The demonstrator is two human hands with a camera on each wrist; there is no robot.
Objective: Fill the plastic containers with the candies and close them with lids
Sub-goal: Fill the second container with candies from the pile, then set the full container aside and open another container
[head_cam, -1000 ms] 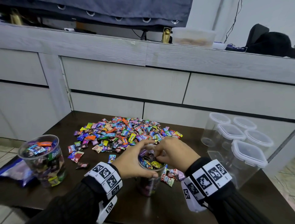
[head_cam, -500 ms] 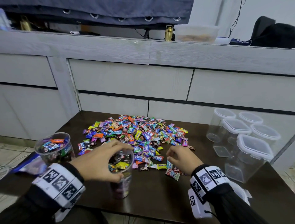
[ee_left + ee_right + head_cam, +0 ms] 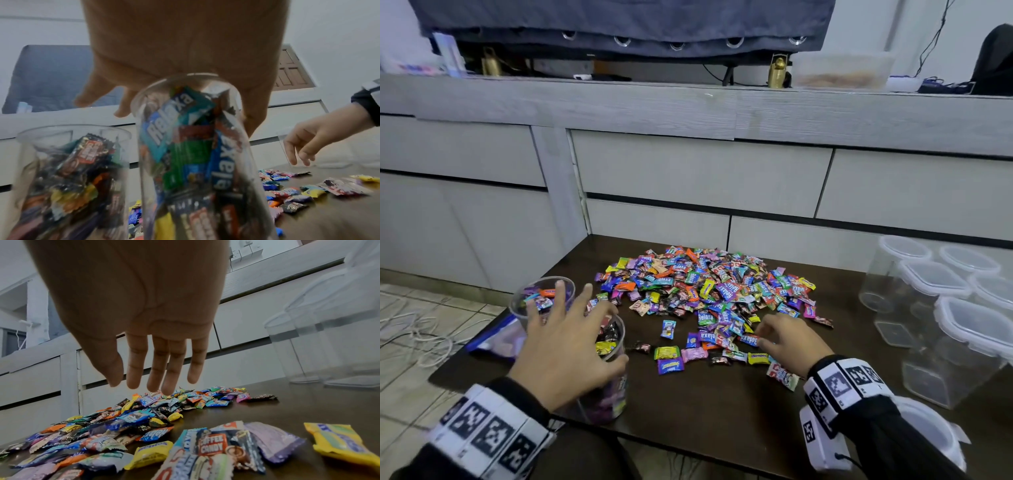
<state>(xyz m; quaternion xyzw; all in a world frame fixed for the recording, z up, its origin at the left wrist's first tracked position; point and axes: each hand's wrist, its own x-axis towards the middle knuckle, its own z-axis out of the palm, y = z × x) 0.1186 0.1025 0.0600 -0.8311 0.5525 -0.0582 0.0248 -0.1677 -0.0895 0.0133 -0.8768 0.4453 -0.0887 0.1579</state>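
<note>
A clear plastic container [image 3: 609, 394] [image 3: 195, 162], full of wrapped candies and with no lid, stands near the table's front left. My left hand [image 3: 571, 342] [image 3: 164, 65] hovers over its rim with fingers spread and straight, the thumb beside the rim. Just behind it stands a second filled, lidless container [image 3: 541, 294] [image 3: 68, 178]. The candy pile [image 3: 705, 284] [image 3: 123, 418] covers the middle of the table. My right hand [image 3: 787, 339] [image 3: 156, 366] hangs over the pile's near edge, fingers pointing down and holding nothing.
Several empty lidded containers [image 3: 941, 308] [image 3: 308, 345] cluster at the right of the dark table [image 3: 722, 421]. A white round lid [image 3: 924, 431] lies under my right forearm. A blue bag [image 3: 493, 339] lies at the left edge. Grey cabinets stand behind.
My left hand carried the filled container leftward, set it beside the other filled one, and spread its fingers. My right hand left the container's mouth and dropped to the loose candies.
</note>
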